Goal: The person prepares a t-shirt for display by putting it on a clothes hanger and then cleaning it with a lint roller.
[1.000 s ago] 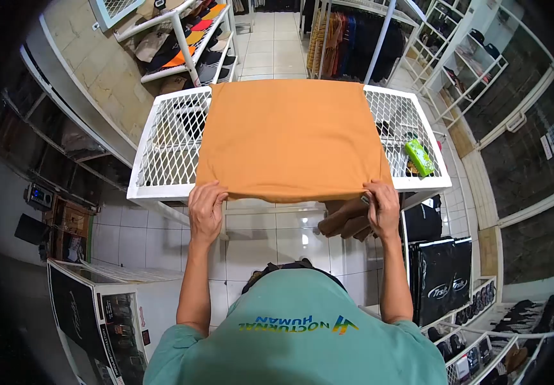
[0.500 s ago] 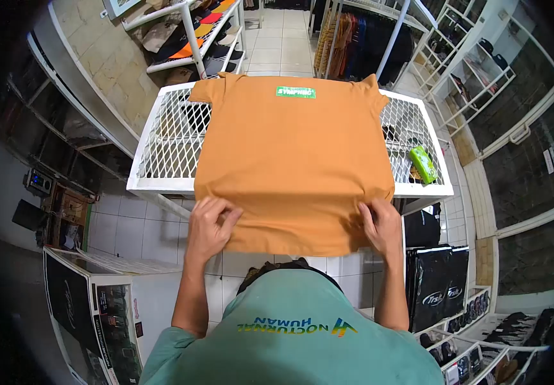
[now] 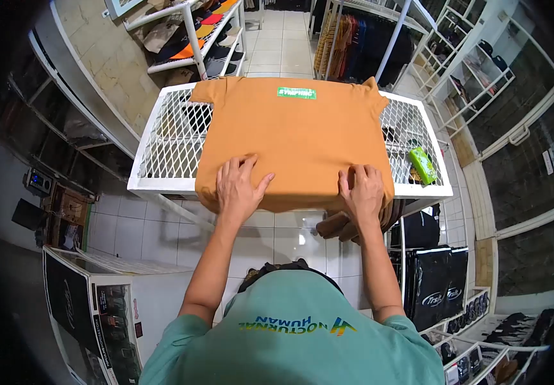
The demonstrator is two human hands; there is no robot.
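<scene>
An orange-brown T-shirt (image 3: pixel 296 141) lies spread over a white mesh-topped table (image 3: pixel 161 186), its lower end draped over the near edge. A green label (image 3: pixel 296 93) with white lettering sits on the cloth near the far end. My left hand (image 3: pixel 238 189) rests on the left lower part of the shirt, palm down, fingers apart. On the right lower part, my right hand (image 3: pixel 362 191) also presses down on the fabric, thumb apart from slightly bent fingers. Neither hand grips the cloth.
A green packet (image 3: pixel 423 165) lies on the mesh at the right. Brown items (image 3: pixel 338 224) show beneath the table's front edge. Black printed bags (image 3: pixel 437 276) stand at the lower right. Caps fill a white rack (image 3: pixel 193 38) at the back left; clothes hang (image 3: pixel 360 48) at the back right.
Both hands have let go of the shirt's lower part and moved forward onto the tabletop, lying open on the cloth. The near end, held out toward me before, now hangs over the edge.
</scene>
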